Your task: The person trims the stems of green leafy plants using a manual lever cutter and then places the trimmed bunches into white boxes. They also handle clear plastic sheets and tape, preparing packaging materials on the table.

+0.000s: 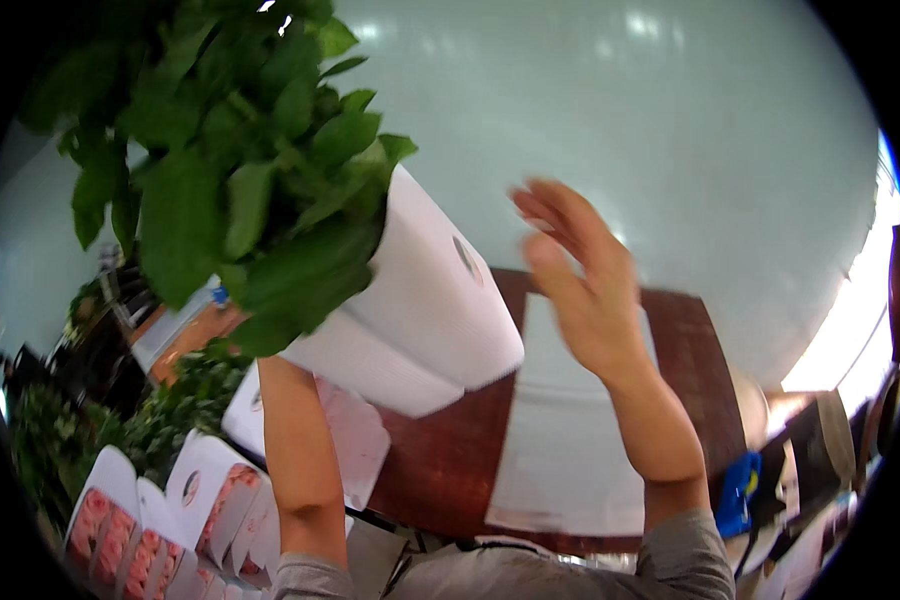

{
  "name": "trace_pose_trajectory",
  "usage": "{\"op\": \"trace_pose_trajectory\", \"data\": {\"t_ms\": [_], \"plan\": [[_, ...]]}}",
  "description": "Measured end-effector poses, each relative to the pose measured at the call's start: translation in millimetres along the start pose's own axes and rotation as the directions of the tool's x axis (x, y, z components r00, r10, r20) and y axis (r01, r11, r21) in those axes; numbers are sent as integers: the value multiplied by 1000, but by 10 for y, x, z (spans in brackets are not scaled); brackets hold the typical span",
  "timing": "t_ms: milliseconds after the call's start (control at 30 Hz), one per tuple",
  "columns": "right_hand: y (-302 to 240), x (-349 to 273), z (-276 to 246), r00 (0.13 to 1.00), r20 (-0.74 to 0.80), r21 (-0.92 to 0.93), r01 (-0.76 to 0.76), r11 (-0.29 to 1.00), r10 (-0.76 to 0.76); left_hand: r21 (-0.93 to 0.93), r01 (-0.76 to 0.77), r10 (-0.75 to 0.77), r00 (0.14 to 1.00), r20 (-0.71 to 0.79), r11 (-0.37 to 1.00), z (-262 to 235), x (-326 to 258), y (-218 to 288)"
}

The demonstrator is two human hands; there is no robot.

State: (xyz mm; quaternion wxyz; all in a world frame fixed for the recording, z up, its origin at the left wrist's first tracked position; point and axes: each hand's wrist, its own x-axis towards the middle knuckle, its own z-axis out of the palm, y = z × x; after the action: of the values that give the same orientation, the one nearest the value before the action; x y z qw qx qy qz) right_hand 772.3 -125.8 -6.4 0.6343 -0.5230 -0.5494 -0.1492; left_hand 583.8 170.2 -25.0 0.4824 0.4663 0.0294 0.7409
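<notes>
A bunch of leafy flower stems (300, 180) in a white cardboard wrap (420, 310) is raised in front of me at the left, tilted, with its green leaves toward the upper left. My left forearm rises to the underside of this wrapped bunch, which hides the hand; the bunch is held up on that arm. To the right of the wrap, my right hand (585, 280) is in the air with fingers apart and slightly blurred. It holds nothing and does not touch the wrap. No blooms show on the raised bunch.
A pale sheet (570, 460) lies on the dark red table (440, 470) below my hands. At the lower left stand several white-wrapped bunches of pink roses (140, 540), with leafy stems (180, 400) behind. A blue container (738, 495) is at the lower right. A pale wall (730, 130) rises beyond.
</notes>
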Motion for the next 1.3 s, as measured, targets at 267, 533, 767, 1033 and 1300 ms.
{"op": "trace_pose_trajectory", "data": {"t_ms": [267,533,767,1033,1300], "plan": [[356,-171,-490,967,-247,-40,-81,996,69,-9,-192,160,790,591,981,1952,-1331,-789],[1315,-1614,-1665,597,-403,681,-311,663,694,-4,-586,289,393,873,810,2936,-2966,-923],[1938,-2774,-2158,293,-469,779,-308,546,833,-5,-648,51,53,997,762,3218,-4439,-1418],[2763,-3548,-2103,161,-300,897,-289,336,940,99,-663,-167,-40,985,742,2999,-5156,-2274],[3164,-3658,-1948,106,-242,906,-331,264,964,191,-634,-323,-99,941,749,2844,-5121,-2805]]}}
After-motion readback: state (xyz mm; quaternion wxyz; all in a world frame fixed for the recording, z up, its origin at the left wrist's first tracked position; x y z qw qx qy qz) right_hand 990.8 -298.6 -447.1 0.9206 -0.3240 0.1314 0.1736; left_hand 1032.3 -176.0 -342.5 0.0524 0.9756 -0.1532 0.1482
